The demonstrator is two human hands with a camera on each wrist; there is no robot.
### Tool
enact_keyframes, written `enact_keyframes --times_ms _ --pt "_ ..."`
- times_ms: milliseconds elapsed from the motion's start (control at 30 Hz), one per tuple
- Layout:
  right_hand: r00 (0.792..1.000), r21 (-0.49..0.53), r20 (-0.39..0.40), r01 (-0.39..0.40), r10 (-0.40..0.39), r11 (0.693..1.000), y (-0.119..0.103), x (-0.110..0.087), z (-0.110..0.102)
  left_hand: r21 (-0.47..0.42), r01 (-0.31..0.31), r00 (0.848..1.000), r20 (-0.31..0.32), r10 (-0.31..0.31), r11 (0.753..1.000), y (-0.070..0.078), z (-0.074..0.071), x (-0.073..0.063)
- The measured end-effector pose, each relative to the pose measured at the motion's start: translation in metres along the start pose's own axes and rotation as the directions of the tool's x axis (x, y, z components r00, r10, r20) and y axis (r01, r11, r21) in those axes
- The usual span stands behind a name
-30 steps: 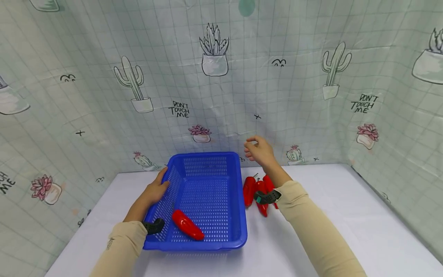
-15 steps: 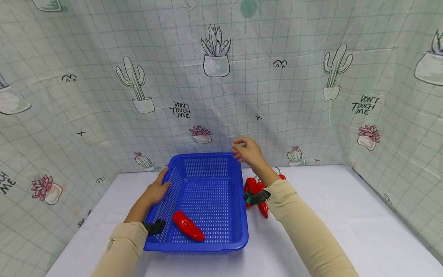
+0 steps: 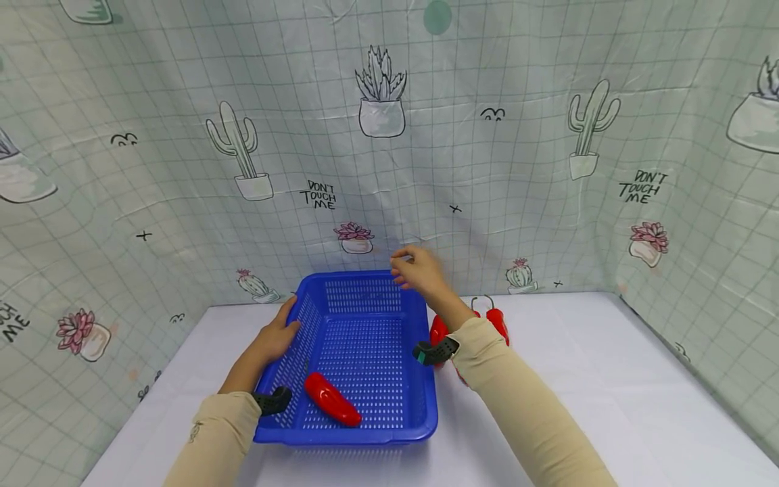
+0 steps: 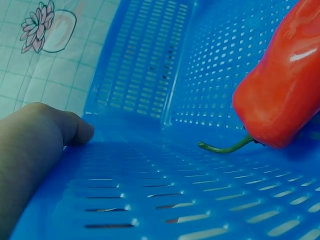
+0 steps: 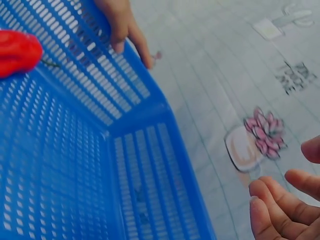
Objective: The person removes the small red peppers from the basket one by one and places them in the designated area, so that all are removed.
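Note:
A blue slotted plastic basket (image 3: pixel 365 435) sits on the table. My left hand (image 3: pixel 275 338) grips its left side wall, with the thumb (image 4: pixel 47 125) over the rim on the inner face. Inside, near the front left, lies one glossy red chili pepper (image 3: pixel 331 399); its green stem shows in the left wrist view. Over the basket's far right corner hovers my right hand (image 3: pixel 418 268), fingers loosely bent and nothing between them. To the right of the basket lie several more red peppers (image 3: pixel 498 318), partly hidden under my right forearm.
A white-covered table (image 3: pixel 560 379) carries the basket and peppers. Behind and at both sides hangs a pale grid-patterned cloth (image 3: pixel 426 162) printed with cacti, close to the basket's far rim.
My right hand has moved left, from above the loose peppers to over the basket's far right corner. More of those peppers now shows right of the forearm. The left hand has stayed on the basket.

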State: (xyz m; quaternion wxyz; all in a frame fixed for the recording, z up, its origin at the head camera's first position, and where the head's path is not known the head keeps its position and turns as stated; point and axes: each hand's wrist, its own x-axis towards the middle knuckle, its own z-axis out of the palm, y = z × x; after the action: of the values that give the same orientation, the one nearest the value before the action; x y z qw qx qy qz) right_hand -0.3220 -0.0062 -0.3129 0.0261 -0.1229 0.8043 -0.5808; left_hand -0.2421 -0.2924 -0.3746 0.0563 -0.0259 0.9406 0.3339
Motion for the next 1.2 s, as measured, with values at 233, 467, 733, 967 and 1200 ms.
enact_keyframes --times_ms 233,467,733,967,1200 --pt "0.999 -0.024 0.047 0.02 -0.019 1.0 -0.006 -0.001 0.035 0.007 0.002 1.0 -0.008 -0.002 1.0 0.0 -0.001 0.0" --pt "0.991 -0.04 0.135 0.026 -0.02 0.999 -0.011 -0.008 0.073 0.009 0.004 1.0 -0.008 -0.004 1.0 -0.003 0.0 0.001" --pt "0.982 -0.007 0.189 0.008 -0.006 1.0 -0.009 -0.01 0.116 0.006 0.005 1.0 -0.009 -0.005 1.0 -0.003 0.0 0.004" --pt "0.974 -0.147 0.226 0.051 -0.017 0.988 -0.005 -0.016 0.143 0.022 -0.005 1.0 -0.008 0.005 1.0 -0.002 -0.001 0.005" --pt "0.915 -0.458 0.397 0.268 -0.075 0.847 0.001 -0.027 0.152 0.028 -0.009 1.0 -0.004 0.01 1.0 -0.001 -0.002 0.001"
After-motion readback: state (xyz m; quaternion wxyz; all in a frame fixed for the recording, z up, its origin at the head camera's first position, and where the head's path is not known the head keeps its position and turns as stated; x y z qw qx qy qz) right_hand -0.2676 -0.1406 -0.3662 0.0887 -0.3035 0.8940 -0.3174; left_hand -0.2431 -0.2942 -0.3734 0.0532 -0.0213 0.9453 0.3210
